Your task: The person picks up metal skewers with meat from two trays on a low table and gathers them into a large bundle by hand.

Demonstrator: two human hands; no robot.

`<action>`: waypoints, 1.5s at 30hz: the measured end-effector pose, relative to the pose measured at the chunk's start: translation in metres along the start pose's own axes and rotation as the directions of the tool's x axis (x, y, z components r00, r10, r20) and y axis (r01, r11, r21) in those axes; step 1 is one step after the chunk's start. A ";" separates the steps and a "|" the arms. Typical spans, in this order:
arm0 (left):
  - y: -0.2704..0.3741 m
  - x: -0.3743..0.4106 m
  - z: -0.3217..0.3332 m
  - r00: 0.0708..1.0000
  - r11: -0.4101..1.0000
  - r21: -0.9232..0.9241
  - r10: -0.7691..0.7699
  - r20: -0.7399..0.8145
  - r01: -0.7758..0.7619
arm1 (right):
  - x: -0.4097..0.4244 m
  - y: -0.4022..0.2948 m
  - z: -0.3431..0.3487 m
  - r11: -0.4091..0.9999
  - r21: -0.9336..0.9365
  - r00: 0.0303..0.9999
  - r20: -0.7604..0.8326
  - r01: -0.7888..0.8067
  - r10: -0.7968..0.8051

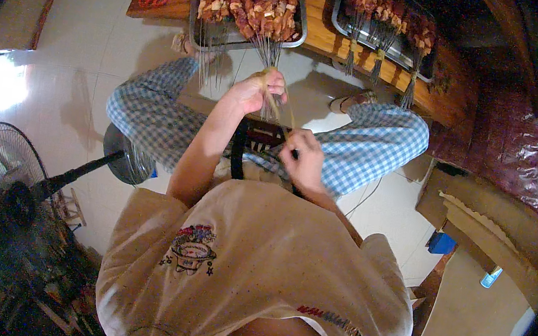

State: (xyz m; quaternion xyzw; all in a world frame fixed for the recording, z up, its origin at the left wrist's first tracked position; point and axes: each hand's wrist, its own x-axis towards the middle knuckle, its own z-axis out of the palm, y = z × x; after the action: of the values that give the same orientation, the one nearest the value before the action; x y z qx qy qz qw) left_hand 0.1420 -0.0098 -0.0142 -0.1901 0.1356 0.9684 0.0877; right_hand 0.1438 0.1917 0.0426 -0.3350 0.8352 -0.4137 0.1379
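Observation:
My left hand (pixel 261 90) grips a bundle of thin metal skewers (pixel 267 53) just below the tray's near edge. A tan rubber band or strip (pixel 276 108) runs from around the bundle at my left fingers down to my right hand (pixel 302 158), whose fingers are closed on its lower end. The skewers carry chunks of raw, reddish marinated meat (pixel 272 11), which rest in a metal tray (pixel 302 20). To the left in that tray lie more loaded skewers (pixel 214 0), their bare ends spread loosely over the near rim.
A second metal tray (pixel 336 11) at the upper right holds several meat skewer bundles tied with yellowish bands (pixel 379 54). Both trays sit on a wooden table (pixel 314 34). A pedestal fan (pixel 6 158) stands at left, cardboard (pixel 477 301) at right.

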 end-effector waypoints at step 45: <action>0.019 -0.094 0.029 0.414 -0.190 0.981 0.890 0.189 -0.038 | 0.106 -0.014 0.059 -0.229 0.720 0.685 0.694 -0.656 0.222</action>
State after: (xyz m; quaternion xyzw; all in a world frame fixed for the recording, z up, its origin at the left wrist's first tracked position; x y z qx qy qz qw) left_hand 0.2134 -0.0306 0.0533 -0.3101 0.8059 0.4131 -0.2893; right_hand 0.1020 0.0788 0.0219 0.1346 0.3157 -0.7252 0.5969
